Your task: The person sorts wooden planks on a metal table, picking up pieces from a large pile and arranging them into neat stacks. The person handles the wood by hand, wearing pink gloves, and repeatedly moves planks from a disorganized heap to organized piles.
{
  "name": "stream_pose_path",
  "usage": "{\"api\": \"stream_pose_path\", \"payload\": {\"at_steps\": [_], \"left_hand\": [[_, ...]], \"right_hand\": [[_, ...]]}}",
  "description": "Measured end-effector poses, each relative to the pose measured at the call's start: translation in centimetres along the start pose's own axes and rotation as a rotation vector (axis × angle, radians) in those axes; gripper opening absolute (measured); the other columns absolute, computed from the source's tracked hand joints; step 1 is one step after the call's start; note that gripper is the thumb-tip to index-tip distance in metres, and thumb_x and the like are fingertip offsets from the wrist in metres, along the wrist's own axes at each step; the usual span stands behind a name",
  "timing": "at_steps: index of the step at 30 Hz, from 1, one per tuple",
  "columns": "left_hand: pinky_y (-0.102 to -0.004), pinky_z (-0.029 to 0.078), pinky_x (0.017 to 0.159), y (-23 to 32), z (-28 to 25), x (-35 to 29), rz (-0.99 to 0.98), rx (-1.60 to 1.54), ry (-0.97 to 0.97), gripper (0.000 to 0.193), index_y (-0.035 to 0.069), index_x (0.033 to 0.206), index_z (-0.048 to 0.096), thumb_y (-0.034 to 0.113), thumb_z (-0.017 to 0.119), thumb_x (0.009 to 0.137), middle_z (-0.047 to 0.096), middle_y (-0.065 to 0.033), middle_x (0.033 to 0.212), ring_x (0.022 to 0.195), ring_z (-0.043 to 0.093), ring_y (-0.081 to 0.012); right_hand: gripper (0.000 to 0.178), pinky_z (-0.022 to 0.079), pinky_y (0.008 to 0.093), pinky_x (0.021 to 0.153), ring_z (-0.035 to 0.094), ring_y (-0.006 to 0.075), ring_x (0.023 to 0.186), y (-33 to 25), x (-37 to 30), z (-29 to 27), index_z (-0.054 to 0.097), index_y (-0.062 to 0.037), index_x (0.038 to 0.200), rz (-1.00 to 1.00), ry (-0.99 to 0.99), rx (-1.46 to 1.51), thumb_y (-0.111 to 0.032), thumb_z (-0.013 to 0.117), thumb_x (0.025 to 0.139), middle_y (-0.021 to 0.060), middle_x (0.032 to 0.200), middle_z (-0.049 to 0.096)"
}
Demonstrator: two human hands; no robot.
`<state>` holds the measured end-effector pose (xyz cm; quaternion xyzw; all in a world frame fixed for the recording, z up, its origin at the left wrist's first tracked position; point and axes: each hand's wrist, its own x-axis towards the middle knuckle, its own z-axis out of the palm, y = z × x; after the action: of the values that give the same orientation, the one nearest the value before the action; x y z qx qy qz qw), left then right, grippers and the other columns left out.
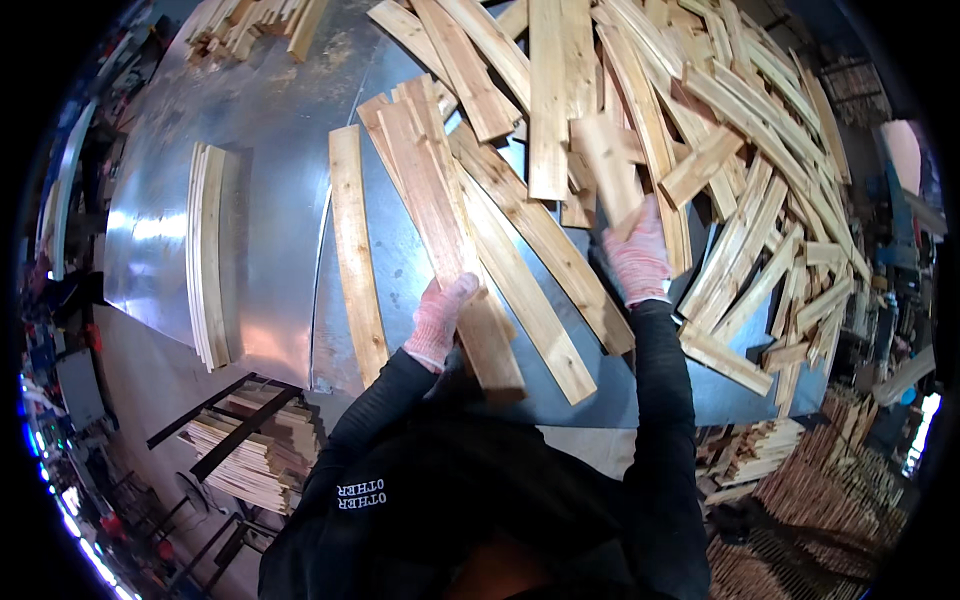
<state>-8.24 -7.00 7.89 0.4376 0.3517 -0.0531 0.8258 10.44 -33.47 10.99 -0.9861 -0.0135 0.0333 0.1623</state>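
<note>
My left hand [440, 322], in a pink-and-white knit glove, is closed round the lower part of a long brownish wooden board [428, 200]. That board slants from the upper left down toward my body. Farther right, my gloved right hand [640, 252] grips a short wooden board [607, 165], which is blurred by motion over the pile. Between my hands lie pale boards [530, 300] on the metal table, angled down to the right. One separate knotty board [358, 250] rests to the left of my left hand.
A big jumbled heap of boards [760, 130] covers the table's right side. On the sheet-metal tabletop [275, 190] a neat stack of boards [207, 255] stands at left. More pieces [250, 30] lie at the far left. Below the table edge are stacked boards on a rack [240, 455].
</note>
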Motion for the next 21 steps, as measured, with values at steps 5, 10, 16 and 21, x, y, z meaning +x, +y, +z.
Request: {"api": "stream_pose_path", "payload": {"at_steps": [5,10,16,21], "left_hand": [[-0.0319,0.052,0.088,2.1,-2.6,-2.0,-0.027,0.028,0.034,0.059,-0.002,0.139,0.048,0.021,0.072,0.09,0.065,-0.009,0.115,0.101,0.063,-0.018],[-0.0331,0.052,0.09,8.7,-5.2,-5.1,0.296,0.347,0.148,0.058,0.0,0.135,0.051,0.025,0.073,0.088,0.066,-0.0088,0.113,0.101,0.065,-0.0195],[-0.0445,0.053,0.091,20.0,-16.5,-5.6,0.14,1.505,0.799,0.072,0.001,0.13,0.048,0.045,0.077,0.08,0.064,-0.0205,0.12,0.108,0.066,-0.0346],[-0.0454,0.054,0.087,16.8,-25.0,-5.2,0.015,1.599,0.749,0.097,0.003,0.148,0.033,0.067,0.065,0.083,0.064,-0.0234,0.121,0.107,0.066,-0.0387]], "right_hand": [[0.096,0.048,0.0459,0.099,0.06,0.0446,0.117,-13.5,9.2,-6.5,0.036,0.0051,0.145,-0.076,0.034,0.236,-0.049,0.076,0.075,0.0324,0.126,0.06],[0.069,0.055,0.0411,0.087,0.069,0.0361,0.096,-22.3,17.6,-3.0,0.06,0.0096,0.115,0.013,-0.196,0.697,-0.05,0.074,0.082,0.0263,0.104,0.069],[0.058,0.055,0.0411,0.076,0.069,0.0303,0.079,-38.8,3.2,11.0,0.05,0.0019,0.127,-0.191,-0.489,1.129,-0.047,0.059,0.097,0.0188,0.089,0.069],[0.057,0.052,0.047,0.094,0.064,0.0431,0.111,-45.6,-4.2,17.5,0.051,0.0033,0.13,-0.676,-0.759,0.103,-0.043,0.051,0.097,0.0325,0.118,0.063]]}}
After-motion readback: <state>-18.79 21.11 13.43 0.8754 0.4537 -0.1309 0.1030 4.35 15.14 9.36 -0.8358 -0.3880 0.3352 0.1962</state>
